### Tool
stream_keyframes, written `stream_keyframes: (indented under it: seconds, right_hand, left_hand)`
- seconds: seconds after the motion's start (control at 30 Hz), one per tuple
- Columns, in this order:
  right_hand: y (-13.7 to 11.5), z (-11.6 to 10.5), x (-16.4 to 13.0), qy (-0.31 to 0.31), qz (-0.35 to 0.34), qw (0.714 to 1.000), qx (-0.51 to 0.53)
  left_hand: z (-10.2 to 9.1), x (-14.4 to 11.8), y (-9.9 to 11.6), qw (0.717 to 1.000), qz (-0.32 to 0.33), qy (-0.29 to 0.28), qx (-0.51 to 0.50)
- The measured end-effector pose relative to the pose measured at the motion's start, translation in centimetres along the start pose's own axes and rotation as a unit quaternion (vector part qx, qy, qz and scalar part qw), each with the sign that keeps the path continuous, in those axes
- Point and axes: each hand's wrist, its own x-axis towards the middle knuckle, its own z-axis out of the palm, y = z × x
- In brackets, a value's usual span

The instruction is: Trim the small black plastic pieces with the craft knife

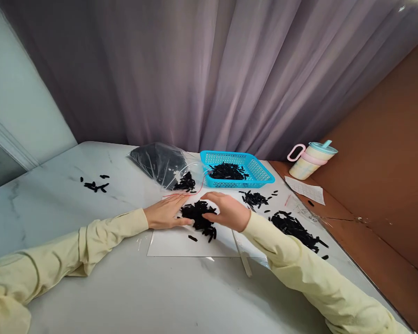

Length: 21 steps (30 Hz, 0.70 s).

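Observation:
A pile of small black elongated pieces (199, 215) lies on a white sheet (181, 249) in front of me. My left hand (167, 212) rests at the pile's left side, open, fingers stretched out and thumb apart. From the right, my right hand (228, 211) curves over the pile, its thumb and fingers apart around the pieces; I see nothing gripped in it. A few loose pieces lie at the pile's near edge. Just behind the hands sit a clear plastic bag (156, 163) of black pieces and a blue basket (264, 180) holding more of them.
Further black pieces lie in a right-hand pile (294, 229), a smaller heap (256, 199) and a left-hand scatter (96, 187). A thin pale strip (244, 260) crosses the sheet's near edge. A cup (307, 161) and paper (306, 189) stand right. Red string (204, 182) trails near the bag.

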Motion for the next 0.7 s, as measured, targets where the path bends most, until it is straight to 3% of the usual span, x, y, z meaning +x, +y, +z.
stream_keyframes:
  seconds: [0.13, 0.27, 0.5, 0.6, 0.7]
  right_hand:
    - [1.9, -0.7, -3.0, -0.029, 0.081, 0.996, -0.023]
    - [1.7, 1.7, -5.9, -0.08, 0.142, 0.984, -0.066]
    - [3.6, 4.2, -6.5, -0.059, 0.188, 0.973, -0.118]
    - [4.9, 4.0, -6.2, -0.04, 0.191, 0.973, -0.126]
    - [5.7, 1.8, -6.5, -0.019, 0.186, 0.974, -0.13]
  left_hand:
    - [0.5, 0.9, 1.0, 0.999, 0.009, 0.007, -0.037]
    - [0.9, 1.8, 2.9, 0.998, 0.041, 0.029, -0.049]
    - [1.6, 4.3, 5.3, 0.997, 0.04, 0.047, -0.044]
    - [1.3, 4.9, 5.3, 0.997, 0.052, 0.033, -0.037]
    - [0.1, 5.2, 5.2, 0.997, 0.08, 0.002, 0.005]
